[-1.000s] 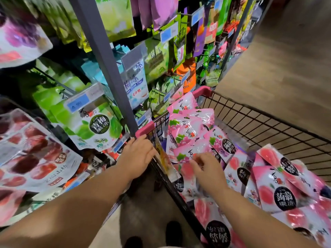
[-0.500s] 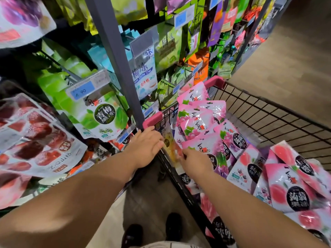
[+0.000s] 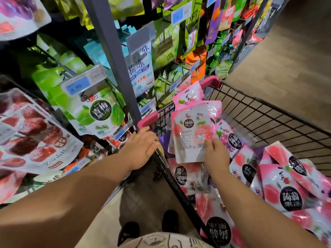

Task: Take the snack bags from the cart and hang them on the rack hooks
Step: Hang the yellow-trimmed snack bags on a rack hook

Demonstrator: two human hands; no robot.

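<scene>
My right hand [image 3: 215,154] pinches the lower right corner of a pink peach snack bag [image 3: 190,135] and holds it upright above the cart, its printed back facing me. My left hand [image 3: 141,148] rests on the rim of the black wire cart [image 3: 268,119], just below its pink corner guard [image 3: 146,119]. Several more pink peach and purple grape snack bags [image 3: 279,187] lie piled in the cart. The rack's hooks [image 3: 59,63] to the left carry green, blue and red bags behind price tags.
A grey upright post [image 3: 116,56] of the rack stands between the hanging bags and the cart. The cart sits tight against the rack. Wooden floor [image 3: 295,51] stretches to the right. My dark shoes [image 3: 148,228] stand between rack and cart.
My right hand has lifted one pink bag out of the pile and raised it upright. My left hand stays on the cart rim.
</scene>
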